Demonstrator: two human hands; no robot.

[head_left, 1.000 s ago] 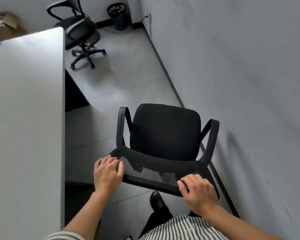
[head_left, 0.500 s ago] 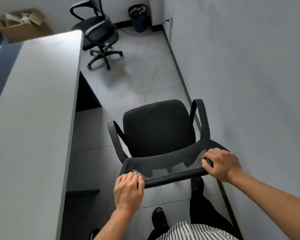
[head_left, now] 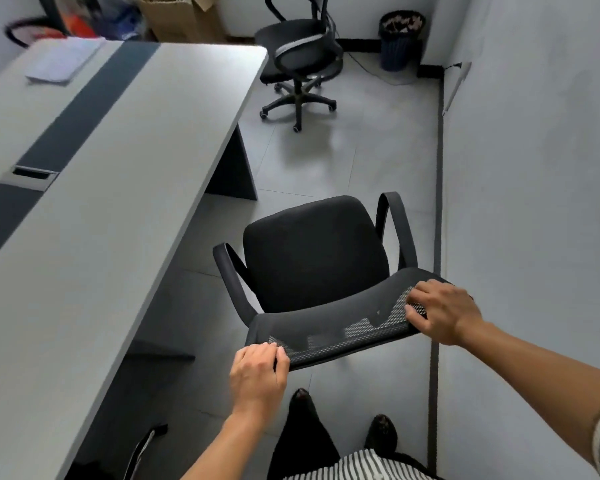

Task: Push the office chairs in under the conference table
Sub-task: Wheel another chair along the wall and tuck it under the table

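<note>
- Near chair (head_left: 314, 251), black, stands on the floor between the conference table (head_left: 84, 220) and the wall (head_left: 534, 202); its seat is fully clear of the table edge, not under it.
- Its mesh backrest top (head_left: 340, 323) is nearest the person, w/ both hands on it.
- Left hand (head_left: 257, 374) grips the backrest's left end: fingers (head_left: 274, 351) curled over the top rim, closed round it.
- Right hand (head_left: 442, 311) is on the right end, fingers lying over the mesh, thumb (head_left: 417, 315) on the near side, holding the rim.
- Chair is angled: left armrest (head_left: 231, 278) nearer the table, right armrest (head_left: 397, 226) nearer the wall.
- Second chair (head_left: 300, 60), on castors, stands well apart past the table's far end, also not tucked in.
- Bin (head_left: 400, 39) in the far corner, cable on the floor beside it.
- Table's dark end panel (head_left: 234, 168) stands beyond the near chair, to its left.
- Papers (head_left: 63, 60) on the far part of the tabletop; cardboard box (head_left: 181, 15) behind.
- Person's shoes (head_left: 381, 427) are just behind the backrest.
</note>
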